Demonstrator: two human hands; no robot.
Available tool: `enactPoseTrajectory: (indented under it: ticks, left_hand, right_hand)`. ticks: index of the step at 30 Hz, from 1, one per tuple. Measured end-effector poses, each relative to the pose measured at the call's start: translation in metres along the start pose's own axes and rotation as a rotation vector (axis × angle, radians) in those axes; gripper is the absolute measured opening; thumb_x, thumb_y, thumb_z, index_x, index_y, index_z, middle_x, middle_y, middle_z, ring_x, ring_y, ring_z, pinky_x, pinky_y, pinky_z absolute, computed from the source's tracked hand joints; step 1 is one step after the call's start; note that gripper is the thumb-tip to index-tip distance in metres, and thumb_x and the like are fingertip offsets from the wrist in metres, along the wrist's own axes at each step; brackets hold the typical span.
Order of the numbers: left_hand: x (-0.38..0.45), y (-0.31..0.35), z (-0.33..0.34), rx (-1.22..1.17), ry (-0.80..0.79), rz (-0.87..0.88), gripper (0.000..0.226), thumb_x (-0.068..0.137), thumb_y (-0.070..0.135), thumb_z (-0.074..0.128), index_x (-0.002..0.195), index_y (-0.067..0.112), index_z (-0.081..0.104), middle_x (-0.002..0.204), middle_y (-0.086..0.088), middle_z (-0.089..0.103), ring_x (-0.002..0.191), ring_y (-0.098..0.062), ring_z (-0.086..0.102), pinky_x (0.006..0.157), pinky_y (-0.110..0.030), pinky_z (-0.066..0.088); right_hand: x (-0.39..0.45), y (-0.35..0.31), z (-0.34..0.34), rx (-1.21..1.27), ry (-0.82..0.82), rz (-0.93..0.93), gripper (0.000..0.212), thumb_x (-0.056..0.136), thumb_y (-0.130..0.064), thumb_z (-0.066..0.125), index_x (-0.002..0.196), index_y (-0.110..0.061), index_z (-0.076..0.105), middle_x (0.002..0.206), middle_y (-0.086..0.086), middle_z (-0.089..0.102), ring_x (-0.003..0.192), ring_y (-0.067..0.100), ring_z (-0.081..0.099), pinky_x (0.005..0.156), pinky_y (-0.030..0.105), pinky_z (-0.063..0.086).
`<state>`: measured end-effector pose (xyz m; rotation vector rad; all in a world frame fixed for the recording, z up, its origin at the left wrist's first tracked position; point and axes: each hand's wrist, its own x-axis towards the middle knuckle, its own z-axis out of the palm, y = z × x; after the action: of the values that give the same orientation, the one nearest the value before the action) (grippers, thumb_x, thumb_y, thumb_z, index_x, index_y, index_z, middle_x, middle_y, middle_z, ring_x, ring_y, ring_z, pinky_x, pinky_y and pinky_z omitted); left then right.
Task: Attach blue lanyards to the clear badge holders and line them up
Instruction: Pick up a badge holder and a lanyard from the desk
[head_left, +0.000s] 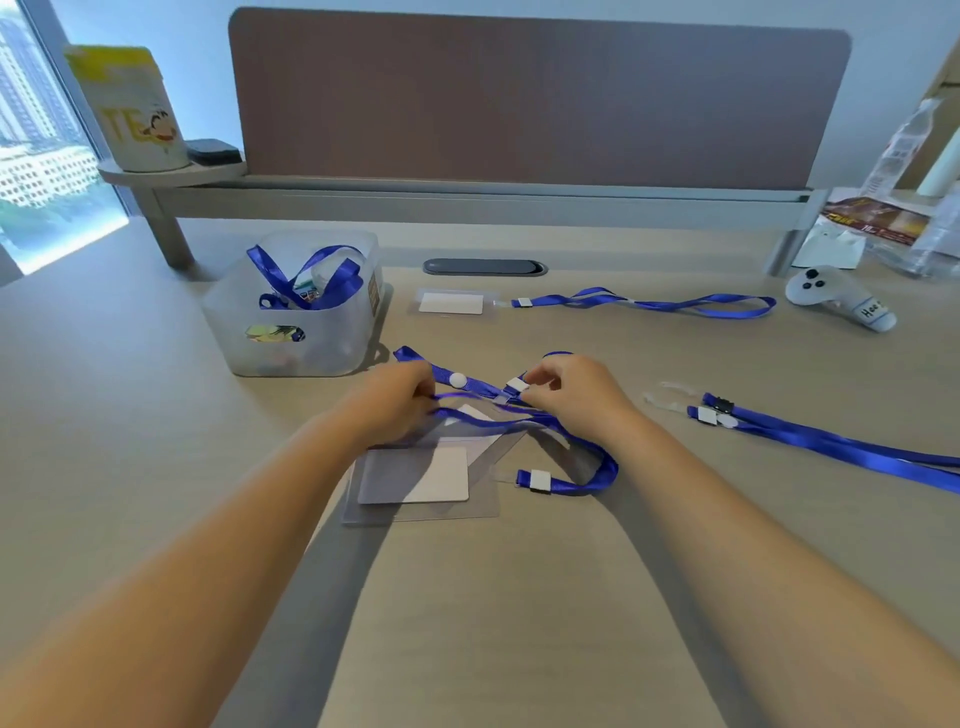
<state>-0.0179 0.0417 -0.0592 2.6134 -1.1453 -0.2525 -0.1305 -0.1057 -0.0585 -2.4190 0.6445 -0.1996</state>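
Far left, raised shelf: white and yellow printed pouch (136, 111), upright; small dark block (214, 151) just beside it.

Left of centre, on the pale wood-grain surface (156, 415): frosted translucent plastic bin (291, 332), holding loose blue ribbon lanyards (306, 278) that loop above its rim.

Centre, near edge: stack of clear rectangular badge holders (415, 493), lying flat, a white card showing in the top one. Over its far edge, left hand (395, 400), fingers closed on a blue lanyard strap (582, 441) and apparently a holder beneath, though the contact is blurred. Right hand (566, 395), fingertips pinched at the strap's white clip (517, 385). The strap curls right and back to a second white clip beside the stack.

Centre, far side: finished clear badge holder with blue lanyard (644, 303), laid straight toward the right. Dark oval cable port (483, 267) just behind it.

Right: unattached blue lanyard (831, 441) lying flat, running off the edge of view. Grey handheld controller (836, 297), far right.
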Motion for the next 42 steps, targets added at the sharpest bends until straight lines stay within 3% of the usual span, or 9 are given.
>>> enactPoseTrajectory:
  ticks: [6,9,12,18,23,28,31,37,42]
  left_hand:
    - [-0.002,0.016,-0.038,-0.393,0.244,0.079,0.004,0.09,0.012,0.047,0.088,0.01,0.048,0.072,-0.002,0.052,0.069,-0.016,0.051,0.06,-0.019,0.041]
    - [-0.003,0.021,-0.052,-0.476,0.279,0.092,0.004,0.09,0.013,0.047,0.087,0.01,0.047,0.067,0.003,0.048,0.062,-0.011,0.045,0.059,-0.018,0.038]
    - [-0.005,0.018,-0.055,-0.539,0.253,0.075,0.008,0.09,0.012,0.048,0.095,0.008,0.052,0.07,0.006,0.049,0.064,-0.006,0.045,0.061,-0.016,0.038]
    - [-0.014,0.003,-0.038,-0.606,0.196,0.01,0.033,0.085,0.017,0.058,0.115,0.007,0.049,0.099,0.001,0.051,0.091,-0.014,0.049,0.079,-0.026,0.042]
    - [-0.027,0.005,-0.015,-0.388,0.036,0.065,0.025,0.078,0.018,0.066,0.099,0.009,0.056,0.092,-0.002,0.054,0.083,-0.016,0.049,0.067,-0.021,0.041]
    - [-0.03,0.007,0.013,-0.055,-0.259,0.025,0.069,0.069,0.032,0.075,0.127,0.015,0.042,0.136,-0.005,0.042,0.121,-0.024,0.041,0.101,-0.036,0.037]
    - [-0.028,0.009,0.018,0.115,-0.279,0.041,0.086,0.063,0.042,0.077,0.133,0.019,0.033,0.139,-0.004,0.04,0.123,-0.025,0.038,0.103,-0.04,0.038]
    - [-0.028,0.013,0.012,0.196,-0.256,-0.002,0.083,0.064,0.043,0.075,0.132,0.016,0.034,0.133,-0.008,0.044,0.118,-0.026,0.041,0.098,-0.037,0.039]
    - [-0.026,0.013,0.006,0.0,-0.185,0.002,0.056,0.073,0.024,0.072,0.12,0.011,0.044,0.125,-0.01,0.049,0.096,-0.019,0.043,0.089,-0.029,0.042]
  right_hand:
    - [-0.004,-0.024,-0.004,0.203,-0.179,-0.006,0.041,0.086,-0.026,0.06,0.124,-0.01,0.055,0.116,0.004,0.06,0.104,0.019,0.054,0.093,0.032,0.044]
    - [-0.005,-0.034,-0.007,0.348,-0.235,0.022,0.019,0.09,-0.031,0.053,0.098,-0.016,0.062,0.092,0.0,0.061,0.083,0.014,0.055,0.077,0.026,0.046]
    - [-0.006,-0.039,-0.01,0.397,-0.225,0.076,0.035,0.092,-0.041,0.043,0.091,-0.012,0.062,0.062,0.002,0.051,0.054,0.011,0.042,0.053,0.02,0.035]
    - [-0.002,-0.036,-0.019,0.372,-0.043,0.137,0.031,0.091,-0.033,0.051,0.067,-0.012,0.055,0.057,0.002,0.038,0.05,0.013,0.03,0.049,0.023,0.025]
    - [0.011,-0.013,-0.019,0.343,0.344,0.294,0.034,0.094,-0.022,0.041,0.063,-0.01,0.04,0.058,0.003,0.033,0.051,0.014,0.031,0.048,0.027,0.024]
    - [0.007,0.01,-0.014,0.325,0.425,0.389,0.035,0.097,-0.02,0.034,0.062,-0.014,0.031,0.06,0.0,0.03,0.052,0.012,0.029,0.047,0.026,0.021]
    - [0.002,0.018,-0.013,0.298,0.4,0.44,0.013,0.096,-0.021,0.038,0.088,-0.011,0.038,0.066,0.001,0.037,0.056,0.013,0.036,0.05,0.024,0.027]
    - [-0.017,0.009,-0.012,-0.047,0.482,0.373,0.046,0.089,-0.022,0.055,0.129,-0.005,0.041,0.135,0.015,0.04,0.125,0.031,0.038,0.101,0.039,0.035]
    - [-0.033,-0.011,-0.003,0.089,0.07,0.04,0.034,0.091,-0.022,0.052,0.122,-0.007,0.056,0.126,0.009,0.059,0.107,0.017,0.053,0.082,0.024,0.042]
